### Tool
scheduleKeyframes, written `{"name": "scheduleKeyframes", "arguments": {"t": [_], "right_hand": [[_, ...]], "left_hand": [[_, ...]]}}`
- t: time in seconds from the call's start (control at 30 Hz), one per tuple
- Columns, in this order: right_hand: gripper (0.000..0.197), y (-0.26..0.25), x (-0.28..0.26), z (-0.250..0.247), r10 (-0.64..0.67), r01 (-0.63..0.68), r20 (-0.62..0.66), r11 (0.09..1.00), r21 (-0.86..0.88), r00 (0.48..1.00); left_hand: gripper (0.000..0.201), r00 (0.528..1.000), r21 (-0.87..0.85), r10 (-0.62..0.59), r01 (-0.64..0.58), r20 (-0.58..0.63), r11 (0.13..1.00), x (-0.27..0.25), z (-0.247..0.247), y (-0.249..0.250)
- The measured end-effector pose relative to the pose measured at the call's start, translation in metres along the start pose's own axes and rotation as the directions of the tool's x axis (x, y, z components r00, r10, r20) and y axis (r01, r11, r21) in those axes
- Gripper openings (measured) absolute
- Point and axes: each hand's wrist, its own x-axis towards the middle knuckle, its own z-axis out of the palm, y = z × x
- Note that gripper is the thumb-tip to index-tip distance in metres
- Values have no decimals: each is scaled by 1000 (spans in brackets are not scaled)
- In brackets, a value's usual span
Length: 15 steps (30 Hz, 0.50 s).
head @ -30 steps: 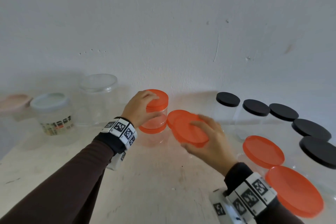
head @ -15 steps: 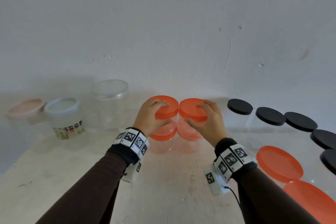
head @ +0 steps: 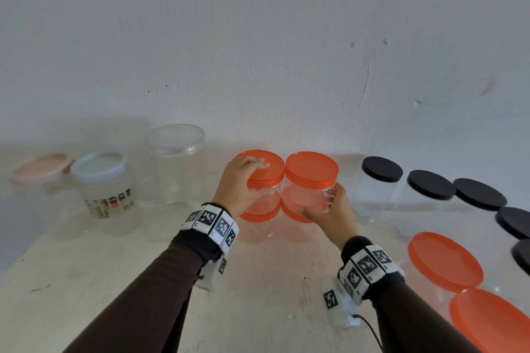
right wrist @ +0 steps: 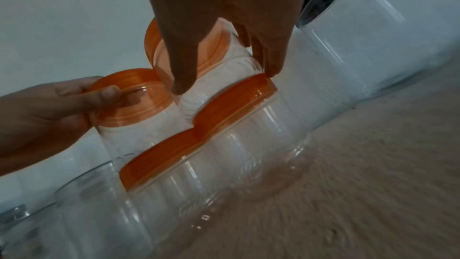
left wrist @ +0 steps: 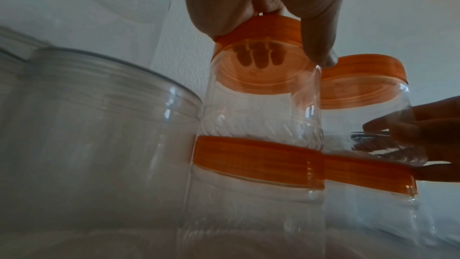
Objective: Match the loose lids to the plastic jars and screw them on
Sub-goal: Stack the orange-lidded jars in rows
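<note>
Orange-capped clear plastic jars, stacked two high in two touching columns at the back of the pale bench [head: 258,281], close to the white wall. Judged as the tightening step on the upper pair.

Clamped from above on the left orange screw lid [head: 269,173] of the upper left jar [left wrist: 261,109]: the grip of the left hand [head: 241,186], fingertips over the top and thumb at the side. Wrapped round the clear wall of the upper right jar [head: 307,195], below the right orange screw lid [head: 312,167]: the grip of the right hand [head: 329,212], closed on the body and not on the lid.

Seemed best to steady each body while turning, to keep the lid level against cross-threading, and to press only lightly, given the perch of both upper jars on the lids of the lower jars [left wrist: 248,214], with a risk of sliding or toppling. Could not tell full seating of either lid.

Counted in the head view, biggest first:
- two wide orange lids [head: 444,259] at the near right, seemingly on large jars
- five black lids [head: 381,168] in a curved row on the right, the far ones on clear jars, the nearest cut off by the frame edge
- one tall clear jar with clear lid [head: 176,163]
- one blue-lidded labelled jar [head: 106,189]
- one pink-lidded container [head: 40,167]
- four small orange-lidded jars
- two hands
</note>
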Motion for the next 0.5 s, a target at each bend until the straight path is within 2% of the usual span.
{"name": "scheduleKeyframes", "arguments": {"t": [0.2,0.27,0.3,0.4,0.5], "right_hand": [[92,0,4,2,9,-9,20,1000,-23,1000],[93,0,2,-4,-16,21,50,993,-117,999],[94,2,0,-8,-32,45,63,975,-217,998],[92,10,-15,-30,-91,96,37,818,-566,995],[85,26,-34,-61,-64,18,-33,660,-751,997]], "left_hand": [[51,1000,-3,3,-3,1,1000,-1,0,1],[51,1000,-1,3,-3,2,1000,0,0,1],[51,1000,0,5,-5,3,1000,0,-1,0],[50,1000,-7,7,-7,10,1000,-1,0,0],[51,1000,6,22,-22,5,1000,-1,0,1]]}}
